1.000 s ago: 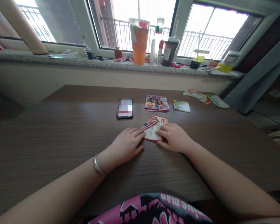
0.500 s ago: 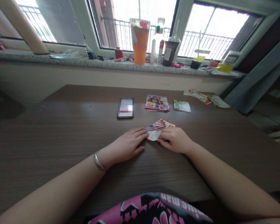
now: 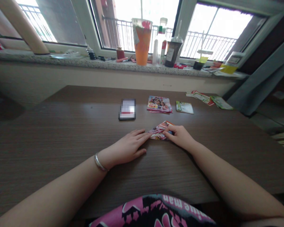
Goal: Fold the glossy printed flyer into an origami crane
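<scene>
A colourful printed flyer point(image 3: 158, 129), folded to a pointed shape, lies on the wooden table in front of me. My left hand point(image 3: 132, 145) rests flat with its fingers out, the fingertips touching the flyer's left tip. Thumb and fingers of my right hand point(image 3: 180, 137) are closed on the flyer's right part and cover some of it. Beyond the hands are a phone with a blurred screen point(image 3: 127, 110), a stack of similar printed flyers point(image 3: 159, 104) and a small stack of green-and-white papers point(image 3: 185, 107).
More paper strips point(image 3: 203, 98) and a green-and-white slip point(image 3: 221, 103) lie at the table's far right. On the stone windowsill point(image 3: 104, 63) stand a tall cup of orange drink point(image 3: 142, 44), a dark drink cup point(image 3: 172, 53), bottles and small items. A grey curtain point(image 3: 267, 75) hangs at right.
The flyer's near white flap has been folded over, so its printed side now faces up. My right hand has shifted slightly away from me; my left hand has barely moved.
</scene>
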Action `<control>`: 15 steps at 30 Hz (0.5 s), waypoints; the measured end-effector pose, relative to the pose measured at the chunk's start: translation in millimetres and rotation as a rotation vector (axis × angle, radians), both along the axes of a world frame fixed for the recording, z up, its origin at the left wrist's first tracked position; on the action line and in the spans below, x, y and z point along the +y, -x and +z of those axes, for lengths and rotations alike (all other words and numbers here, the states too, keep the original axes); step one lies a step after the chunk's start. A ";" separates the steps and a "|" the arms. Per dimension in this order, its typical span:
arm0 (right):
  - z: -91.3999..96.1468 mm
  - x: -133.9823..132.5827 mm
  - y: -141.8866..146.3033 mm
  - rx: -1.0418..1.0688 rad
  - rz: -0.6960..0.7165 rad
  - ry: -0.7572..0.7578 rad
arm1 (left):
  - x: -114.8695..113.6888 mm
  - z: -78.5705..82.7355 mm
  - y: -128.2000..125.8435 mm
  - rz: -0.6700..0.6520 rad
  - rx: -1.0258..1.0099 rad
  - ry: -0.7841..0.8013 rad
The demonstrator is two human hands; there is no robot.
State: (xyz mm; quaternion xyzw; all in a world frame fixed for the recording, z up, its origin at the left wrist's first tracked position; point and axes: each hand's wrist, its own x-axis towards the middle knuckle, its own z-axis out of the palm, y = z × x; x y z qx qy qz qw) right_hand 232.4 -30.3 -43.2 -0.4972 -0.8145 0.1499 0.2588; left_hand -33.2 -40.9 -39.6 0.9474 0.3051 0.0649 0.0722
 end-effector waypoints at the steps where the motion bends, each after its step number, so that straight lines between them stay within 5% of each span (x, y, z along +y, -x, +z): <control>1: -0.8 0.9 -0.1 0.005 -0.010 -0.001 | -0.1 0.1 -0.2 0.006 0.004 0.004; 15: -2.8 5.6 -0.1 -0.174 -0.244 0.084 | -1.2 0.9 -2.4 -0.005 0.051 0.009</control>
